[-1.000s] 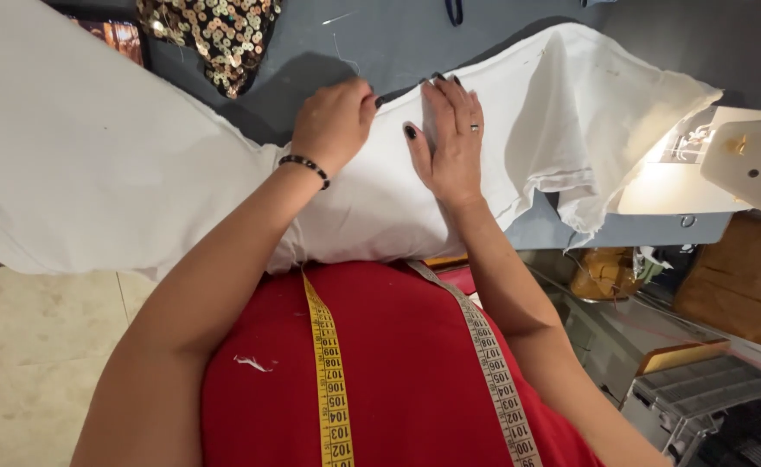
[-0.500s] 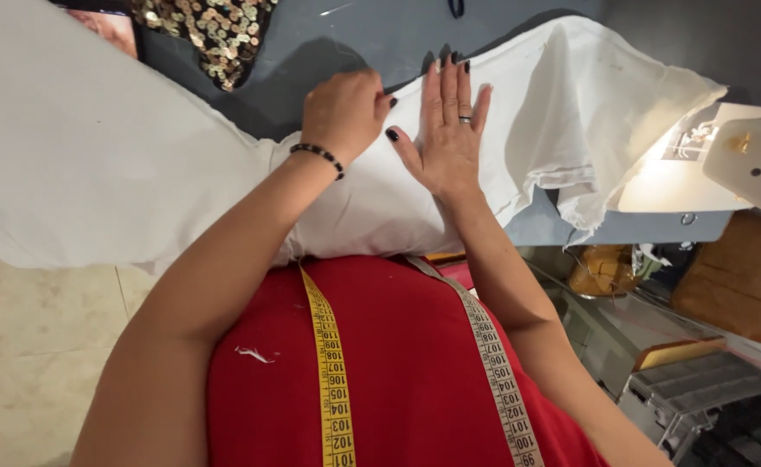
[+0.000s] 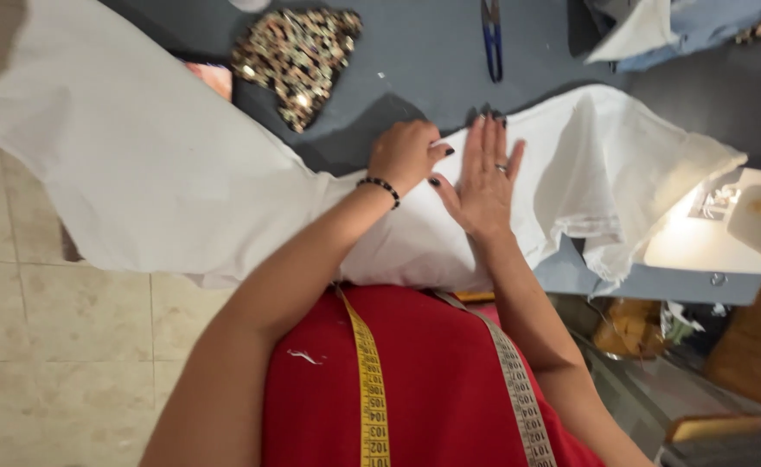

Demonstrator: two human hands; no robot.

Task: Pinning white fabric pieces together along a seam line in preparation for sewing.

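So the big white fabric (image 3: 164, 173) is draped over the near edge of the grey table (image 3: 432, 52), with a wide flap hanging off the left side over the tiled floor (image 3: 43, 346) and a bunched, frayed end (image 3: 640, 190) sagging off toward the right, just beside the lit sewing machine (image 3: 744, 225). There's open grey tabletop beyond the fabric's far edge. Further back sit a sequined piece (image 3: 298, 56) near the far left and a pair of blue-handled scissors (image 3: 491, 35) near the far edge, both well apart from the hands.

Left hand (image 3: 406, 156) is curled into a loose fist, knuckles down on the fabric right at its far edge. Might be pinching a bit of cloth in there, but I can't really tell from this angle. Right hand (image 3: 482, 177) is flat, fingers straight and together, palm pressing the fabric, not gripping anything. The two hands are just beside each other, thumbs nearly touching. A yellow measuring tape (image 3: 372, 380) hangs round the neck over the red top.

Compared to half a second back, the hands sit about the same on the cloth, right palm maybe pressed flatter. The view's tipped up a little, so more of the table's far side shows now.
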